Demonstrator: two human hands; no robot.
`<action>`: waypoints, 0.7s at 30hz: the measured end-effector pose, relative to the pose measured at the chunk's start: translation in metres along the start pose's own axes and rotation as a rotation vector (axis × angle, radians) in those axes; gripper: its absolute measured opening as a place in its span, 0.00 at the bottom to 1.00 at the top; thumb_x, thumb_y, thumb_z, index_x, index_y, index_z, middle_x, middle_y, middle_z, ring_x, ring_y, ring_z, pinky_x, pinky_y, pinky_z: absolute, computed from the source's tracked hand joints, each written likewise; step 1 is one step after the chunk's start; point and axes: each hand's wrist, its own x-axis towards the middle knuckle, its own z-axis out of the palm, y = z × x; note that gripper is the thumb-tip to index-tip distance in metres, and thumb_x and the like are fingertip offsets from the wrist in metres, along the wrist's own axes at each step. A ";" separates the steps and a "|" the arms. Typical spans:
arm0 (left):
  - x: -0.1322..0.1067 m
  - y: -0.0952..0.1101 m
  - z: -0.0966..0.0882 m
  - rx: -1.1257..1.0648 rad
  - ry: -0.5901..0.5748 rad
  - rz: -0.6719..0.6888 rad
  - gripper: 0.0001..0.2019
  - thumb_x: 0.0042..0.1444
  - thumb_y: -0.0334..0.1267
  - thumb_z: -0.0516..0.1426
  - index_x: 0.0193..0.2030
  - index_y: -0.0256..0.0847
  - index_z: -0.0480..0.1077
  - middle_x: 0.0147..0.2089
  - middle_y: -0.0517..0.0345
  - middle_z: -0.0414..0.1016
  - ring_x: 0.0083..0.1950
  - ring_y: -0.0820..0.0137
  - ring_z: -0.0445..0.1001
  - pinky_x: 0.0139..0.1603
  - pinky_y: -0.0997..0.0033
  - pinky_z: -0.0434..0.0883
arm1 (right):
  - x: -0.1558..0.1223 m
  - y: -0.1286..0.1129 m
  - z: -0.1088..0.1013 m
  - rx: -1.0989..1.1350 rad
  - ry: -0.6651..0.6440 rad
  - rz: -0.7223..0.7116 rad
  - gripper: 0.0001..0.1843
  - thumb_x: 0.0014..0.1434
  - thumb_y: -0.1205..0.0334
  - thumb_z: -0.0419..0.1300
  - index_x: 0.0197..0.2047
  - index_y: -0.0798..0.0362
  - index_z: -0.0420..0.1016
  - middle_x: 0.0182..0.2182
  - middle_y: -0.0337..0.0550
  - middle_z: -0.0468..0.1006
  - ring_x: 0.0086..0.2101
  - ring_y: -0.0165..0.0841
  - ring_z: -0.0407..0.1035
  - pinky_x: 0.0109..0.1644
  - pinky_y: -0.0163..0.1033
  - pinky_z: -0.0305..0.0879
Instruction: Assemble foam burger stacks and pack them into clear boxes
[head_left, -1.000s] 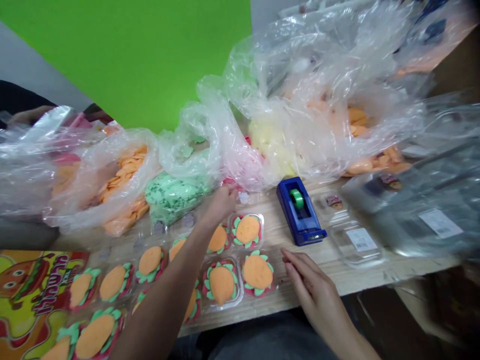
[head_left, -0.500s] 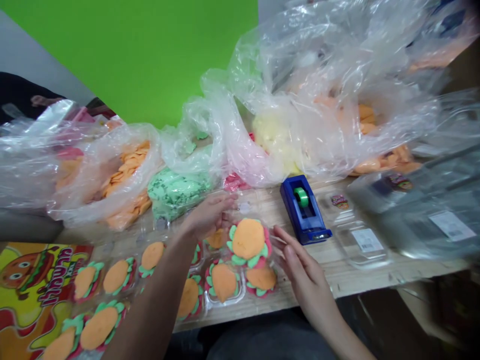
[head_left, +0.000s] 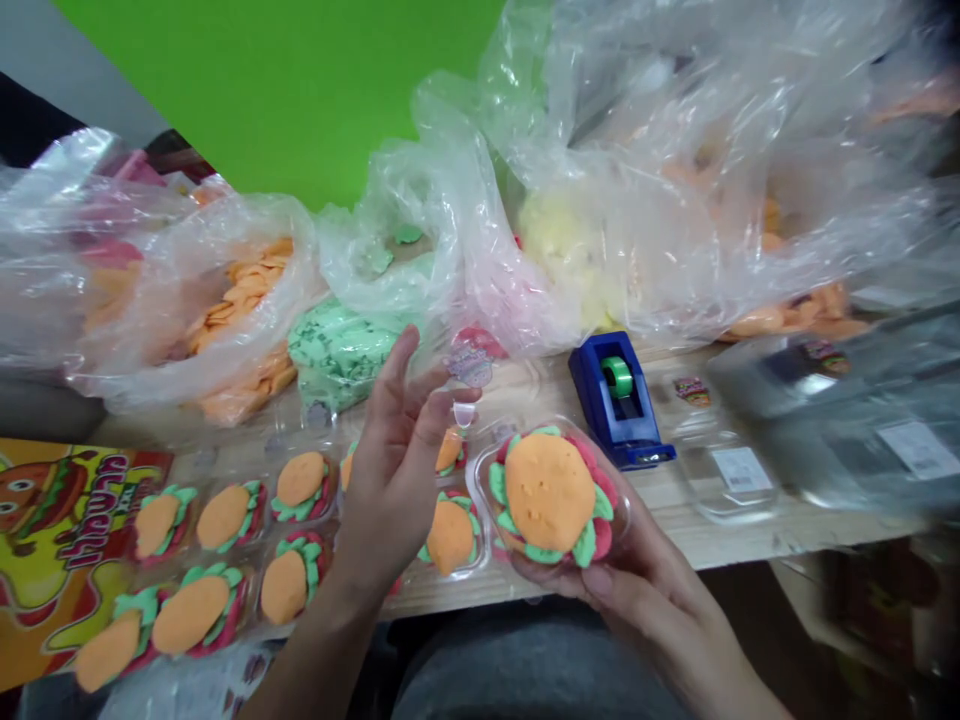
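My right hand (head_left: 645,570) supports a clear clamshell container (head_left: 491,470) from below and the right side, its thumb at the near edge. Inside sits a burger-shaped candy (head_left: 551,490) with an orange top, green frilly layer and red edge. The container's lid is raised at the far side and carries a printed sticker (head_left: 470,366). My left hand (head_left: 390,460) is beside that lid, fingers apart, thumb close to the sticker; whether it touches the lid I cannot tell. Under and beside my left arm, similar filled containers (head_left: 304,487) stand in rows.
A blue tape dispenser (head_left: 622,410) with green tape stands right of the container. Farther right are clear plastic packs (head_left: 739,470) with labels. Bags of orange pieces (head_left: 240,310), green pieces (head_left: 337,350) and yellow pieces (head_left: 566,240) line the back. A yellow printed box (head_left: 67,550) lies left.
My right hand has gone from beside the container to under it, lifting it nearer and to the right. My left hand has turned upright, its fingers spread beside the lid.
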 end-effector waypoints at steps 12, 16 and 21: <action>-0.032 0.007 -0.012 0.264 -0.008 0.204 0.24 0.60 0.32 0.52 0.62 0.55 0.57 0.60 0.60 0.67 0.60 0.65 0.67 0.60 0.59 0.66 | -0.010 0.001 0.006 0.059 -0.012 0.089 0.35 0.55 0.58 0.63 0.61 0.27 0.54 0.62 0.36 0.61 0.54 0.42 0.66 0.54 0.52 0.66; -0.044 0.015 -0.013 0.285 -0.189 0.308 0.24 0.60 0.31 0.52 0.61 0.54 0.57 0.63 0.61 0.62 0.63 0.64 0.61 0.62 0.57 0.64 | -0.009 0.000 0.009 0.170 -0.024 0.074 0.30 0.57 0.61 0.61 0.58 0.25 0.59 0.60 0.31 0.65 0.52 0.38 0.69 0.54 0.49 0.66; -0.055 0.016 -0.002 0.432 -0.345 0.495 0.25 0.57 0.42 0.55 0.60 0.56 0.54 0.65 0.56 0.58 0.68 0.61 0.53 0.66 0.48 0.57 | -0.001 -0.002 0.014 0.214 -0.031 0.030 0.26 0.60 0.60 0.59 0.58 0.26 0.61 0.58 0.32 0.68 0.52 0.35 0.68 0.51 0.45 0.70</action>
